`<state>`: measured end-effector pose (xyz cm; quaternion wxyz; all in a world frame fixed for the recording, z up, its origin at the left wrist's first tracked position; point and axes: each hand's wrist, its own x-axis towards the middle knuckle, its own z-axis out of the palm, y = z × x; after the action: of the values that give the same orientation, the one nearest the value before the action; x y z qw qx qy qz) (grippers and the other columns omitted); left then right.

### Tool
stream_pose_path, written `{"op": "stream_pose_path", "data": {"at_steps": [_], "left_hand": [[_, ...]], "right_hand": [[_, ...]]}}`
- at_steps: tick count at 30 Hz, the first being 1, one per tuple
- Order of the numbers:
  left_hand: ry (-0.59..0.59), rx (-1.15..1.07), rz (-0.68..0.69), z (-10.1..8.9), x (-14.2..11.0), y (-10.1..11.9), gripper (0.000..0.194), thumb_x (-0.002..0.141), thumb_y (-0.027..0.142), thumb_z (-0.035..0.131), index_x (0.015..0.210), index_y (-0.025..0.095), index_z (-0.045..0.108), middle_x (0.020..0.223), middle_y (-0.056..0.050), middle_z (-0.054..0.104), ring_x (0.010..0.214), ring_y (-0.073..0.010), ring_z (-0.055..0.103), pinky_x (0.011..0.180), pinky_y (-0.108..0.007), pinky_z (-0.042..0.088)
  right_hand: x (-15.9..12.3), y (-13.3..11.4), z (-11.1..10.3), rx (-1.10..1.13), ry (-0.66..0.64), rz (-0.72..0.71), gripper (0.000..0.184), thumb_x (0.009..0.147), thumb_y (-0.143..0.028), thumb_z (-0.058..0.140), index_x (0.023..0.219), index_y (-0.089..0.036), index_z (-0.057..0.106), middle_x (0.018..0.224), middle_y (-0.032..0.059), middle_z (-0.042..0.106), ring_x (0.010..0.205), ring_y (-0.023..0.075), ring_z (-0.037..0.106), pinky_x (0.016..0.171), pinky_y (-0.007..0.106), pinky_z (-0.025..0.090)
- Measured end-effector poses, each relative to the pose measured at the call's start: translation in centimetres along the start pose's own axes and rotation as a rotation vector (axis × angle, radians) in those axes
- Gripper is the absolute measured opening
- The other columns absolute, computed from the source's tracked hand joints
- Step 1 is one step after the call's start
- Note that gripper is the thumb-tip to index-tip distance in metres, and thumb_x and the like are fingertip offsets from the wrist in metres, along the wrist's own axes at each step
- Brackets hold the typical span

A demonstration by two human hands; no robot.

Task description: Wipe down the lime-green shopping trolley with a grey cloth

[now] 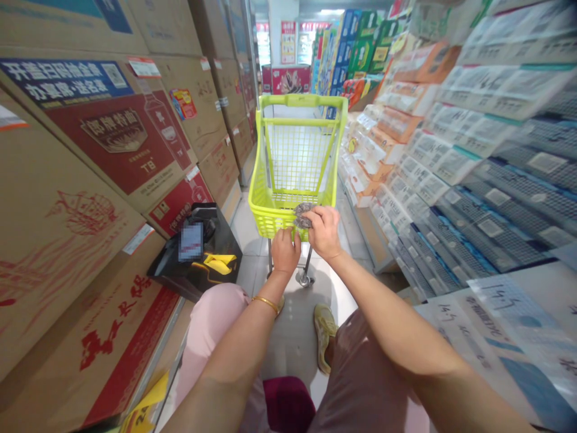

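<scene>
Forearms: two bare ones run up from the bottom edge, cut off there; a gold bangle (265,304) on the left wrist.
Right hand (324,230): fingertips pinching a grey wad (303,214) at the cart's near rim; fingers cover part of it, material hard to make out.
Left hand (285,251): fingers curled against the near basket wall, just beside the wad; cannot tell whether they grip anything.
Cart (295,100): yellow-green plastic, upright between the stacks; hands hide part of the near wall, one caster plain below.
Seat-like shape: dark red (288,403), between the trousered legs, cut off by the bottom edge.
Black box (225,240): by the left knee, yellow piece on top; its pale panel is pixelated, unreadable.
Left cartons (135,144): "T8" under Chinese lettering and a bottle drawing; blue banner (67,81) above with white characters and a QR code.
Yellow tag (146,406): bottom left, "24" showing, rest cut off.
Right packs (478,144): plastic-wrapped, smeared toward the edge; handwriting looks like "14.9", last digit unsure.
</scene>
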<state>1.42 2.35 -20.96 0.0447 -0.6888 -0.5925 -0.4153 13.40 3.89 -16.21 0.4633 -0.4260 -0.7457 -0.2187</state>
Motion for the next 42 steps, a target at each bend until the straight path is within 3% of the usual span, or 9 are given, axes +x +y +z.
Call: {"op": "stream_pose_path", "data": {"at_steps": [4,8,16,19,25,29,33,38,42], "left_hand": [[-0.013,0.052,-0.027,0.3,0.2,0.1,0.023,0.09,0.028,0.039,0.094,0.014,0.057,0.079,-0.01,0.058,0.078,-0.022,0.054,0.069,-0.033,0.039],[-0.069,0.09,-0.042,0.5,0.6,-0.3,0.017,0.087,0.027,0.044,0.087,0.016,0.057,0.075,-0.008,0.057,0.077,-0.0222,0.053,0.069,-0.033,0.039],[-0.16,0.072,0.062,0.8,1.6,-1.8,0.013,0.085,0.02,0.047,0.092,0.016,0.057,0.084,-0.009,0.056,0.086,-0.0228,0.052,0.076,-0.033,0.04],[-0.131,0.037,0.045,0.9,1.6,-1.9,0.017,0.087,0.017,0.043,0.095,0.017,0.057,0.084,-0.008,0.056,0.086,-0.0219,0.052,0.077,-0.033,0.04],[-0.014,0.01,-0.015,1.2,1.4,-2.3,0.018,0.087,0.03,0.049,0.084,0.016,0.06,0.077,-0.007,0.056,0.081,-0.021,0.051,0.076,-0.033,0.038],[0.005,-0.02,-0.079,0.7,1.2,-2.5,0.015,0.086,0.027,0.05,0.08,0.016,0.059,0.075,-0.006,0.055,0.08,-0.0204,0.051,0.075,-0.032,0.037],[-0.002,-0.031,-0.117,0.0,1.1,-2.6,0.013,0.085,0.023,0.049,0.077,0.017,0.057,0.073,-0.005,0.054,0.078,-0.02,0.05,0.073,-0.031,0.037],[-0.012,-0.012,-0.128,-0.4,0.9,-2.4,0.012,0.084,0.02,0.048,0.077,0.017,0.057,0.075,-0.006,0.055,0.077,-0.0204,0.05,0.071,-0.031,0.037],[-0.021,-0.019,-0.117,-0.3,0.9,-2.0,0.012,0.084,0.02,0.048,0.077,0.017,0.057,0.073,-0.006,0.055,0.076,-0.0209,0.05,0.071,-0.032,0.038]], "right_hand": [[-0.6,0.2,0.9,0.001,-0.015,-0.041,0.027,0.086,-0.015,0.041,0.099,-0.023,0.063,0.098,0.0064,0.055,0.099,0.0189,0.041,0.091,0.035,0.033],[-1.6,0.5,1.7,0.0,-0.133,-0.052,0.025,0.086,-0.016,0.044,0.098,-0.026,0.064,0.097,0.0052,0.057,0.099,0.0186,0.04,0.09,0.034,0.03],[-4.3,2.1,3.1,-0.026,-0.309,-0.091,0.023,0.089,-0.02,0.045,0.098,-0.025,0.066,0.096,0.0035,0.061,0.096,0.0183,0.04,0.084,0.031,0.027],[-5.6,2.4,3.5,-0.051,-0.342,-0.131,0.021,0.089,-0.02,0.047,0.097,-0.024,0.065,0.099,0.0041,0.062,0.098,0.0192,0.039,0.084,0.032,0.027],[-6.5,1.8,3.3,-0.08,-0.456,-0.28,0.019,0.09,-0.024,0.046,0.095,-0.022,0.064,0.098,0.0039,0.062,0.093,0.0182,0.041,0.081,0.031,0.027],[-5.3,1.0,3.1,-0.077,-0.414,-0.317,0.022,0.092,-0.023,0.043,0.095,-0.022,0.064,0.096,0.0034,0.061,0.093,0.0169,0.042,0.081,0.031,0.027],[-3.3,0.1,2.4,-0.057,-0.292,-0.322,0.024,0.092,-0.021,0.04,0.093,-0.023,0.065,0.094,0.003,0.061,0.093,0.0159,0.043,0.081,0.031,0.027],[-0.8,-0.6,1.5,-0.107,-0.048,-0.185,0.023,0.091,-0.023,0.043,0.096,-0.027,0.065,0.093,0.0032,0.059,0.096,0.0173,0.042,0.086,0.032,0.028],[-0.7,-0.6,2.0,-0.128,-0.04,-0.127,0.022,0.09,-0.023,0.045,0.097,-0.03,0.065,0.094,0.0027,0.059,0.097,0.0177,0.04,0.086,0.033,0.028]]}}
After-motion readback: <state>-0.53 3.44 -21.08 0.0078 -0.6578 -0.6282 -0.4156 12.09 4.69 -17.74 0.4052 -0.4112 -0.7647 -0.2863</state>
